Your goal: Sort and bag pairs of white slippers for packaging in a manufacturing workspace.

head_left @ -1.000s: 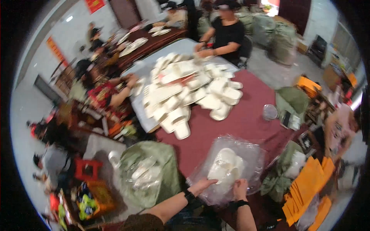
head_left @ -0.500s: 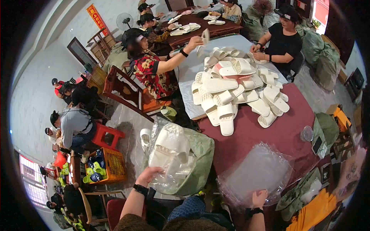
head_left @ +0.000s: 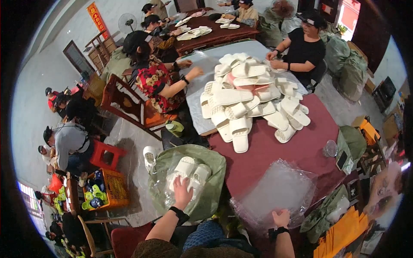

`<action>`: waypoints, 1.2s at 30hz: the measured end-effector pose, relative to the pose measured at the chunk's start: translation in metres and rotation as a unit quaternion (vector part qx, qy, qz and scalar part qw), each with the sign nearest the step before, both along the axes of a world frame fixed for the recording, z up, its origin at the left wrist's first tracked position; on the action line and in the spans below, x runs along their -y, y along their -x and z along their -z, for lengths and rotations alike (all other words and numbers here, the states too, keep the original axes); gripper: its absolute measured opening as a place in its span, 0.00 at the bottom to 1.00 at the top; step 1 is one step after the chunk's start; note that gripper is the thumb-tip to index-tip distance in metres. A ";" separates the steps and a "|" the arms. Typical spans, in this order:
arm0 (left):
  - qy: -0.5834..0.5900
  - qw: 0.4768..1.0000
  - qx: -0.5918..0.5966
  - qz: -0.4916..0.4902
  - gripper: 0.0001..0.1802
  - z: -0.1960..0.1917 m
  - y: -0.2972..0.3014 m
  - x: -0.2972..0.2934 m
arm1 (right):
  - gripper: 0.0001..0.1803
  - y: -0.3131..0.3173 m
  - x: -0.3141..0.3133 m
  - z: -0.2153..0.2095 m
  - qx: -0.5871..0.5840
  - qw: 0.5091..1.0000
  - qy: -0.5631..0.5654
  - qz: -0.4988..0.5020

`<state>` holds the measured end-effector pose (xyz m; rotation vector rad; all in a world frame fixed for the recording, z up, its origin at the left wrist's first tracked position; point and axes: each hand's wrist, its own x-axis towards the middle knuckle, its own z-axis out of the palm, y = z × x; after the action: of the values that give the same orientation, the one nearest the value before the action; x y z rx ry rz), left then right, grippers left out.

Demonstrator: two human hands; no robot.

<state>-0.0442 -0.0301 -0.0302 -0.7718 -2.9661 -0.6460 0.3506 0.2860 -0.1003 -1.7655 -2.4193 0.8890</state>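
Down low, the left hand (head_left: 183, 192) lies flat, fingers spread, on a clear bag holding a pair of white slippers (head_left: 189, 170); it presses rather than grips, w/ nothing closed inside the palm. That bagged pair sits on top of a green sack (head_left: 213, 189), which stands on the floor just left of the tabletop (head_left: 297, 150). The sack's lower part is cut off by the person's own forearm and lap.

The right hand (head_left: 282, 218) rests on the near edge of a stack of clear plastic bags (head_left: 279, 191) lying on the maroon cloth; its fingers are partly hidden under the film (hard to say if they pinch a sheet or just touch it).

Farther back, approx. mid-table, a big heap of loose white slippers (head_left: 247, 96) covers the tabletop, a pink one half buried in it. A small clear cup (head_left: 330, 148) stands near the right edge. Other people sit around, their hands among the slippers; details there are too small to make out.
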 end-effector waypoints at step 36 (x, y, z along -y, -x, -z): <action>-0.341 0.930 0.136 -0.024 0.11 0.083 0.132 -0.329 | 0.47 0.017 -0.017 -0.036 0.072 0.988 0.139 0.013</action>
<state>-0.1764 0.2989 -0.1128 -0.5677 -2.6264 -1.7606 0.3338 0.3028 -0.0643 -2.0113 -2.4526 1.1859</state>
